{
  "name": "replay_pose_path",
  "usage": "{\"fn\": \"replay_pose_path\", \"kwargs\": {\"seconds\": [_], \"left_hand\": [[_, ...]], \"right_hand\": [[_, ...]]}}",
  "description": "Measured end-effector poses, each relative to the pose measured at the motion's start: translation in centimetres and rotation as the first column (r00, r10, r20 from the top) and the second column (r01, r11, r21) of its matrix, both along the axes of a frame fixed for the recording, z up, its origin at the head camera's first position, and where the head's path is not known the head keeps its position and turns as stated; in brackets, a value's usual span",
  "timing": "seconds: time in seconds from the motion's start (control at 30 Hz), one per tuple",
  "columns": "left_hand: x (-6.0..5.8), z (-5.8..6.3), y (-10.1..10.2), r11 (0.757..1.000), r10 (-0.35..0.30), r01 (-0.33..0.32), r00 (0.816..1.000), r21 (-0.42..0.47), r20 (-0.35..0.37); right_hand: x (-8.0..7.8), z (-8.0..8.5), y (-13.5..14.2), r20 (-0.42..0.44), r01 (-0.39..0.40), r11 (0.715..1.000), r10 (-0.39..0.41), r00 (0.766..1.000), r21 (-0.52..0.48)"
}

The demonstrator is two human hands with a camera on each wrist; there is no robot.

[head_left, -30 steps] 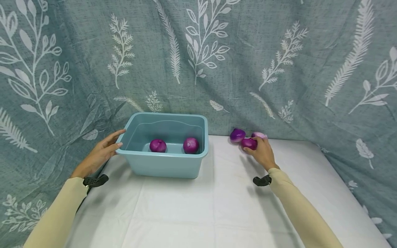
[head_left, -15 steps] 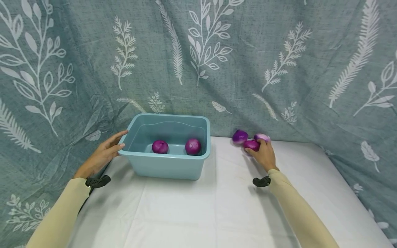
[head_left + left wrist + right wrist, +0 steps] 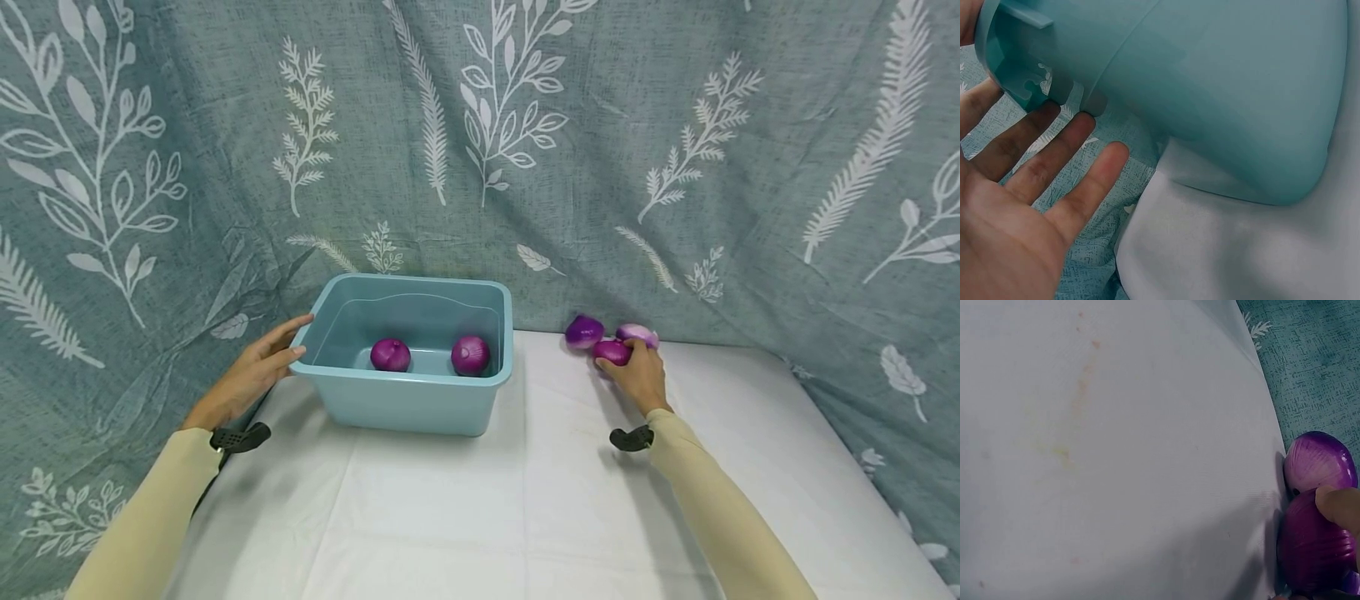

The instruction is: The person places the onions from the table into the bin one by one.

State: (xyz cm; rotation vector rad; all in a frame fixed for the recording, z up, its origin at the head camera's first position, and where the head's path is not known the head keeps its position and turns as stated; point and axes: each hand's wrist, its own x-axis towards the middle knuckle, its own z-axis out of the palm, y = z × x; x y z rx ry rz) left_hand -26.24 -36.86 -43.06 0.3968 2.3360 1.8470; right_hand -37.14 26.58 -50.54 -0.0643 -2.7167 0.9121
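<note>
My right hand [image 3: 640, 377] grips a red onion [image 3: 611, 352] on the cloth, thumb at its near left side. In the right wrist view the thumb [image 3: 1342, 507] presses on the dark onion's skin. A shiny purple onion [image 3: 584, 332] lies just behind to the left, and a paler one [image 3: 638, 334] sits behind my fingers, partly covered. On the left, a light blue plastic tub [image 3: 405, 404] holds two more red onions [image 3: 390, 355]. My left hand [image 3: 243, 379] touches the tub's left rim; its fingers stay fairly straight under the lip in the left wrist view.
A white cloth [image 3: 435, 517] covers the table. Behind it and at both sides hangs a grey-green curtain [image 3: 570, 208] with white leaf prints, right at the far edge. Faint stains [image 3: 1063, 452] mark the cloth in the right wrist view.
The whole head view has shifted slightly to the right. My right hand stays on the same onion, and my left hand stays at the tub's rim.
</note>
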Motion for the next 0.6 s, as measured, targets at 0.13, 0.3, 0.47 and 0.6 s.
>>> {"fn": "replay_pose_path", "kwargs": {"seconds": [0.13,0.3,0.47,0.6], "left_hand": [[0.0,-0.1,0.0,1.0,-0.002,0.002,1.0,0.007,-0.004],[0.0,-0.2,0.1,1.0,-0.005,0.005,1.0,0.011,-0.005],[0.0,-0.1,0.1,1.0,-0.001,0.002,1.0,0.021,-0.005],[-0.1,-0.1,0.0,0.999,-0.006,0.006,1.0,0.034,-0.011]], "right_hand": [[0.2,0.0,0.1,-0.005,0.002,1.0,-0.002,1.0,-0.011],[0.7,-0.1,0.6,-0.011,-0.007,1.0,0.007,1.0,-0.025],[1.2,0.2,1.0,-0.011,-0.031,0.999,0.031,0.999,-0.009],[1.6,0.9,1.1,-0.022,-0.045,0.999,0.045,0.999,-0.002]]}}
